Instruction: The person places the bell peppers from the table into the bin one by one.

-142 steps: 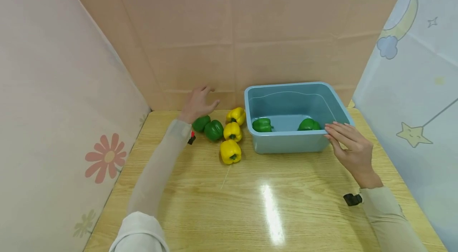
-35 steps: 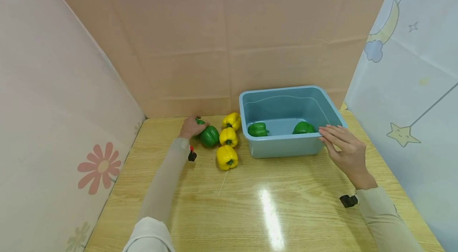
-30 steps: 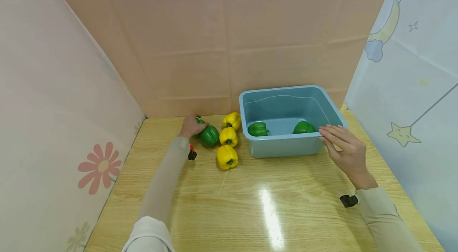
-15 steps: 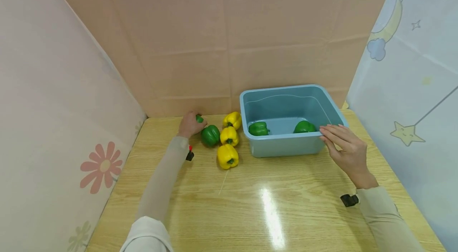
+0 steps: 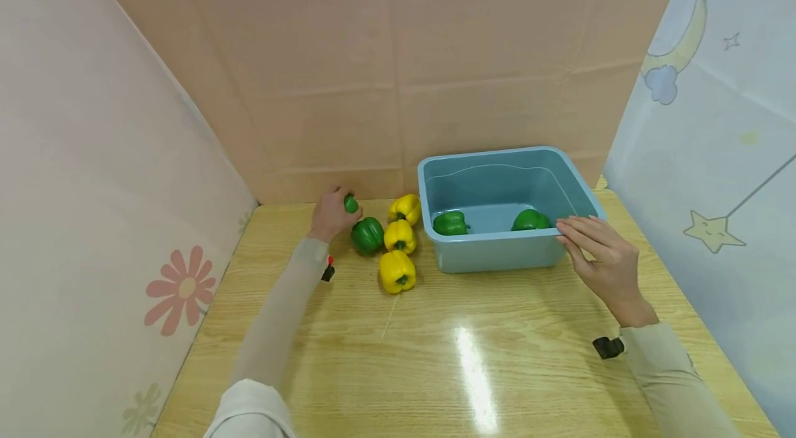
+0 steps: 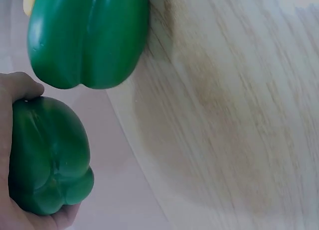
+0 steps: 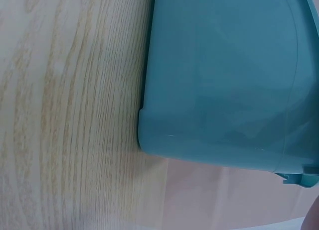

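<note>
My left hand [image 5: 332,215] grips a green bell pepper [image 6: 50,155], fingers and thumb curled round its sides, near the back edge of the table. In the head view only a bit of that pepper shows past the fingers. Just beside it another green bell pepper [image 5: 367,236] lies on the wood. Over to the right, my right hand [image 5: 603,255] holds the front right rim of a blue plastic bin [image 5: 497,255], fingers over the edge and thumb against the outside. Inside the bin lie two green peppers, one at the left [image 5: 450,223] and one at the right [image 5: 531,220].
Three yellow bell peppers stand in a row left of the bin: back [image 5: 405,208], middle [image 5: 400,237] and front [image 5: 397,272]. A tan sheet [image 5: 311,79] hangs behind the wooden table [image 5: 385,369]. Printed white sheets line both sides.
My left hand came down onto the rear green pepper, took hold of it and moved it slightly back, away from its neighbour. The right hand stays at the bin's rim.
</note>
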A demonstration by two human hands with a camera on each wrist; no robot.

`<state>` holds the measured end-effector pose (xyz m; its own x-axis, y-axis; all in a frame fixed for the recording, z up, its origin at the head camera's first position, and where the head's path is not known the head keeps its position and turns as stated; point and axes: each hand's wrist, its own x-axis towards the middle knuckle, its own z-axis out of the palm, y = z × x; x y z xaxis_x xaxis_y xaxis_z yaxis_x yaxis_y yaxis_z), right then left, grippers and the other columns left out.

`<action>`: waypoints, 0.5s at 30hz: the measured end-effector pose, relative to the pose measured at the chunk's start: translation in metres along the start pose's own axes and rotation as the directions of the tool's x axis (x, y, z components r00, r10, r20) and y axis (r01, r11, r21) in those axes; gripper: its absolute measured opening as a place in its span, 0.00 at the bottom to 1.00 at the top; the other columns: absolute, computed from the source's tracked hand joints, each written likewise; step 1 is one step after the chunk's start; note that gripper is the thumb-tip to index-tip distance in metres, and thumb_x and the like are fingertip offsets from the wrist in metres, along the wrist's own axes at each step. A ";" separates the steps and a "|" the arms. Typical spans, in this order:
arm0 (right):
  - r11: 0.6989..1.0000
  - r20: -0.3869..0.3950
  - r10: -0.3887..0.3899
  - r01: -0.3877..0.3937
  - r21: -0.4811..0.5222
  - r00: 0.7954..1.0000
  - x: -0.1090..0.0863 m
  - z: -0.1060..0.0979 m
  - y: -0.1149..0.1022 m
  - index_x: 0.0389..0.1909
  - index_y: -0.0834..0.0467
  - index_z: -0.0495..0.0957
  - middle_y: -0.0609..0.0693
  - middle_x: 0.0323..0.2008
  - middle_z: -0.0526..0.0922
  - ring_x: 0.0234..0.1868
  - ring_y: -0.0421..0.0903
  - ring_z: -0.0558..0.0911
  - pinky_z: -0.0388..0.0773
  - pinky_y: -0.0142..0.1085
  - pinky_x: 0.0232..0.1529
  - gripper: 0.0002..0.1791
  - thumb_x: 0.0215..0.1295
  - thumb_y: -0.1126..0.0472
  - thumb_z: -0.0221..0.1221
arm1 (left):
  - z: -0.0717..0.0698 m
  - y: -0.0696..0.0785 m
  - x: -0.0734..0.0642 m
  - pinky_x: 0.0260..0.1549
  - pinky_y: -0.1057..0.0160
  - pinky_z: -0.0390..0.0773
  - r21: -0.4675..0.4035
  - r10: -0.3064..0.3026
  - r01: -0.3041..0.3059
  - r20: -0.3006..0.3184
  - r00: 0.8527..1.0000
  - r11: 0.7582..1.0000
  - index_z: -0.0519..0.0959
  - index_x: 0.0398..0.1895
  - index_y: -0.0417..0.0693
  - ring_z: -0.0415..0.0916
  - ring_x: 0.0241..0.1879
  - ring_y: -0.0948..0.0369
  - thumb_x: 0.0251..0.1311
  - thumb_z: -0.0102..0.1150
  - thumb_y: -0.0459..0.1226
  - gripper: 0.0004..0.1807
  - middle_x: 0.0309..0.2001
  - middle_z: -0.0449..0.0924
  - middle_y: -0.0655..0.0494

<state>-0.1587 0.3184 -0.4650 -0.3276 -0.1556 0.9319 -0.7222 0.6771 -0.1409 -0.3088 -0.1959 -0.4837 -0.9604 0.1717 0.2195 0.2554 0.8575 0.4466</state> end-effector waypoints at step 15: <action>1.000 -0.009 0.002 -0.002 0.009 1.000 0.000 0.000 0.001 0.43 0.67 0.92 0.64 0.40 0.92 0.38 0.68 0.86 0.75 0.36 0.72 0.23 0.77 0.48 0.63 | -0.010 0.014 -0.004 0.46 0.46 0.89 0.041 0.195 -0.191 -0.113 0.974 0.981 0.85 0.47 0.40 0.82 0.52 0.40 0.64 0.72 0.39 0.14 0.58 0.80 0.37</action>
<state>-0.1596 0.3188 -0.4654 -0.3231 -0.1477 0.9348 -0.7270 0.6711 -0.1453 -0.3001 -0.1891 -0.4696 -0.8733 0.2793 0.3993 0.4297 0.8278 0.3607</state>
